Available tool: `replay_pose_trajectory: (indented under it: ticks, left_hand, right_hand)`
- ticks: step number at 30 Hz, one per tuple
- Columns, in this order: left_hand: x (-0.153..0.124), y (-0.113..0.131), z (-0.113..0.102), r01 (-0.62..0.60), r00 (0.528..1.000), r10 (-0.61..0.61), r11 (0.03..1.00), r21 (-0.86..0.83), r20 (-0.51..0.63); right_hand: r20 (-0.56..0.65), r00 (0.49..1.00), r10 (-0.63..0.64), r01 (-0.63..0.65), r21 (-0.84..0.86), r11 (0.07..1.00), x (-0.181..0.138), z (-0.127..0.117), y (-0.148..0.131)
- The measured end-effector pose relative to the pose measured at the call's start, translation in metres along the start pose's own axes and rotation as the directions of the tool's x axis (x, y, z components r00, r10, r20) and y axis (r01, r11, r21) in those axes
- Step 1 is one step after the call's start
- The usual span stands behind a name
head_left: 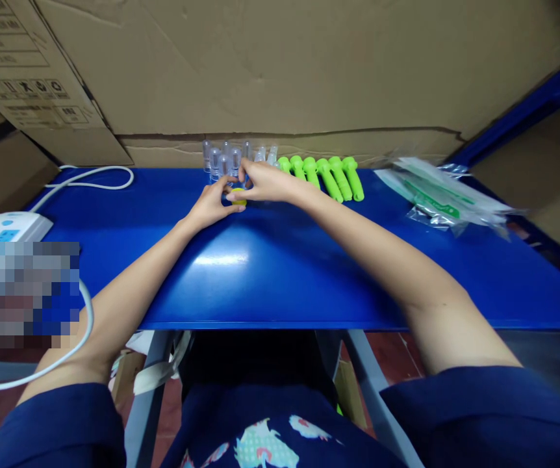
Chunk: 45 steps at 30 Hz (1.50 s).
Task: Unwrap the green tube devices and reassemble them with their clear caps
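Observation:
A small yellow round piece [240, 197] rests at the tabletop near the back of the blue table [270, 273]. My left hand [210, 205] holds it from the left, with thumb and fingers curved round its edge. From the right, my right hand [264, 182] has its thumb on the same piece and its fingers bent above it. My fingers partly hide the piece. Just behind my hands stand several clear plastic domed tubes [215, 164]. Several bright green handles with round heads [329, 179] lie in a row right of my right hand.
Translucent pieces [272, 155] stand beside the tubes. Clear plastic bags with green print [436, 195] lie at the right. A white power strip [14, 225] with its cable [95, 185] is on the left. Cardboard [280, 71] walls the back; a blue frame [528, 123] rises at right.

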<state>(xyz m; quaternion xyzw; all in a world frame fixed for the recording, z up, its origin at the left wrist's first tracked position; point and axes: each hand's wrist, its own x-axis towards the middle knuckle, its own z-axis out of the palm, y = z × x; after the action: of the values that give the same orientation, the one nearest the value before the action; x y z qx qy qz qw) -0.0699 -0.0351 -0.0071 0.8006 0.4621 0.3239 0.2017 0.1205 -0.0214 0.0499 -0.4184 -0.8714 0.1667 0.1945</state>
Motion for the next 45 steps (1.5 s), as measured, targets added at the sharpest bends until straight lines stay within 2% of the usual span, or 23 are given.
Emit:
replay_pose_trajectory:
  ticks: [2, 6, 10, 17, 20, 22, 25, 28, 32, 36, 41, 45]
  left_hand:
    - [0.000, -0.001, 0.001, 0.013, 1.000, -0.013, 1.000, 0.003, -0.009]
    - [0.000, -0.005, 0.002, 0.017, 1.000, -0.018, 0.999, -0.032, -0.002]
    - [0.002, -0.009, 0.004, -0.005, 1.000, 0.005, 0.999, -0.037, -0.019]
    - [0.002, -0.005, 0.006, -0.007, 1.000, 0.006, 1.000, -0.031, -0.026]
    - [0.001, -0.002, 0.007, -0.022, 1.000, 0.021, 0.999, -0.044, -0.018]
    - [0.001, 0.000, 0.007, -0.028, 1.000, 0.027, 0.999, -0.041, -0.011]
    - [0.001, 0.001, 0.005, -0.029, 1.000, 0.029, 1.000, -0.012, -0.003]
    - [0.001, 0.001, 0.003, -0.029, 1.000, 0.029, 0.999, 0.014, -0.002]
    - [0.000, 0.001, 0.001, 0.003, 1.000, -0.004, 1.000, 0.016, 0.004]
    - [-0.002, 0.006, 0.004, 0.048, 0.999, -0.048, 0.998, 0.037, 0.000]
    - [-0.002, 0.005, 0.008, 0.050, 0.997, -0.046, 0.997, 0.066, -0.056]
    - [0.001, 0.000, 0.002, 0.075, 0.995, -0.067, 0.991, 0.109, -0.074]
  right_hand:
    - [-0.050, 0.997, 0.053, -0.055, -0.039, 0.998, -0.003, 0.003, -0.008]
    - [0.021, 0.989, 0.146, -0.143, -0.125, 0.982, 0.003, 0.010, -0.017]
    - [0.044, 0.989, 0.141, -0.134, -0.128, 0.983, 0.014, 0.012, -0.015]
    - [0.083, 0.985, 0.151, -0.127, -0.247, 0.961, 0.016, 0.012, -0.019]
    - [0.058, 0.985, 0.162, -0.149, -0.179, 0.972, 0.017, 0.014, -0.021]
    - [0.085, 0.980, 0.178, -0.168, -0.113, 0.979, 0.020, 0.016, -0.019]
    - [0.139, 0.974, 0.181, -0.188, 0.037, 0.982, 0.024, 0.016, -0.010]
    - [0.098, 0.986, 0.138, -0.154, 0.194, 0.969, 0.021, 0.008, -0.002]
    - [-0.035, 0.992, 0.122, -0.109, 0.251, 0.962, -0.003, -0.015, 0.000]
    - [-0.187, 0.977, 0.101, -0.061, 0.207, 0.976, -0.044, -0.032, 0.003]
    - [-0.211, 0.968, 0.140, -0.107, 0.158, 0.982, -0.091, -0.032, 0.032]
    - [-0.233, 0.963, 0.133, -0.108, 0.116, 0.987, -0.114, -0.037, 0.055]
